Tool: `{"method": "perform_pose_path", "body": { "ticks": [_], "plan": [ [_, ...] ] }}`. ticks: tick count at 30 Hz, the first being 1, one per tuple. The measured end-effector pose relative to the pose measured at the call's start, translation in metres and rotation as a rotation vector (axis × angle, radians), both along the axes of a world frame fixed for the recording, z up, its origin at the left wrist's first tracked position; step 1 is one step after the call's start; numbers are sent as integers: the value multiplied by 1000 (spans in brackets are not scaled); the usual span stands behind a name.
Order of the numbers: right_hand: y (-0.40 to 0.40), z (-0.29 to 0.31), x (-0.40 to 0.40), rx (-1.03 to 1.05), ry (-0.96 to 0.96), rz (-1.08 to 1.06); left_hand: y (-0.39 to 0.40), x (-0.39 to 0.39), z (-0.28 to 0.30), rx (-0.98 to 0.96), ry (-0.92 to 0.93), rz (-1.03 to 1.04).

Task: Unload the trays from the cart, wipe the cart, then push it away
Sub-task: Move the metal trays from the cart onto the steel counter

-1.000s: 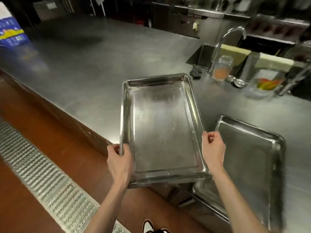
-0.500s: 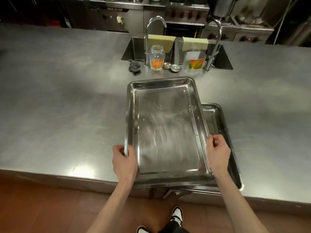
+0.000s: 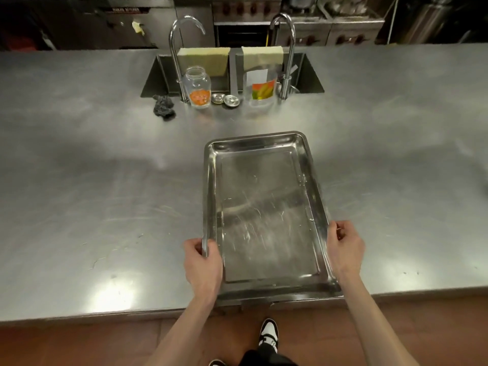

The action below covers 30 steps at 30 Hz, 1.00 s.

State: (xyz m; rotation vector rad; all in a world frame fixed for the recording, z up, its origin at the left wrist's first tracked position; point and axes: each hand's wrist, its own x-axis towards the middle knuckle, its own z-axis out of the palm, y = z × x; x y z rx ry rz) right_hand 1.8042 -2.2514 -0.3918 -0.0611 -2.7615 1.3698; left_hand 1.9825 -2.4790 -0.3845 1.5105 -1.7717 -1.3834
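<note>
A shiny rectangular steel tray (image 3: 264, 207) lies lengthwise at the near edge of the steel counter (image 3: 92, 194), directly over a second tray that it hides almost fully. My left hand (image 3: 202, 262) grips the tray's left rim near the front corner. My right hand (image 3: 344, 247) grips the right rim, fingers curled over the edge. The cart is out of view.
Behind the tray are a double sink (image 3: 303, 72) with two taps (image 3: 182, 56), a glass jar (image 3: 198, 88), a clear pouch (image 3: 260, 88), two small metal caps (image 3: 225, 99), a dark scouring pad (image 3: 163, 107) and sponges. Red floor and my shoe (image 3: 269, 331) are below.
I turned from the left to face the counter squarely. The held tray came rightward and down, now lined up over the tray on the counter, covering it.
</note>
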Motion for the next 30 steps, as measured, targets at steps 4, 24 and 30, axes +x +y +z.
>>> {"method": "perform_pose_path", "body": {
  "ticks": [4, 24, 30],
  "plan": [
    [14, -11, -9, 77, 3, -2, 17, -11, -9, -6, -30, -9],
    [30, -49, -38, 239, -6, 2, 34, -42, -45, -78, -186, -18],
    [29, -55, -35, 272, -6, 26, 31, -42, -57, -111, -201, -43]
  ]
}}
